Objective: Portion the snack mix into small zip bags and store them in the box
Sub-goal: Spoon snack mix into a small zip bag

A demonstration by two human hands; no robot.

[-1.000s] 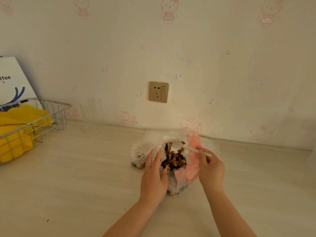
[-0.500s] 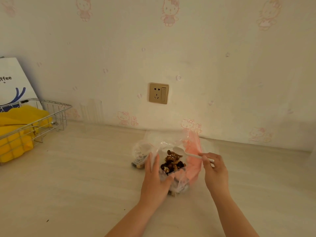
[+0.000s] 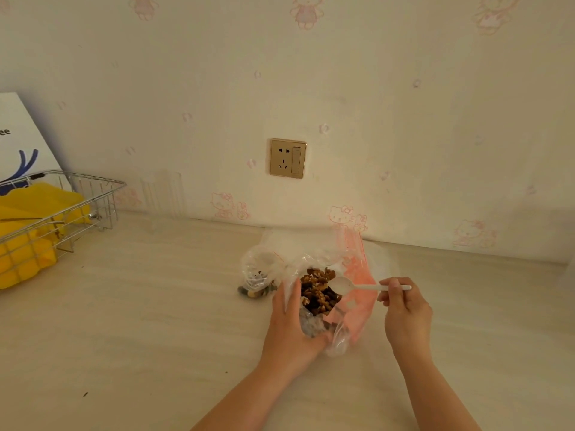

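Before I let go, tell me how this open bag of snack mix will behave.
The snack mix bag looks like thin, floppy film; it will probably sag once the left hand releases it. Its mouth is open, so the mix could spill if it tips.

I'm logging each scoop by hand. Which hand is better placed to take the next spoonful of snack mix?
The right hand: it already pinches the white spoon, whose bowl sits at the snack mix. The left hand is occupied holding the bag open.
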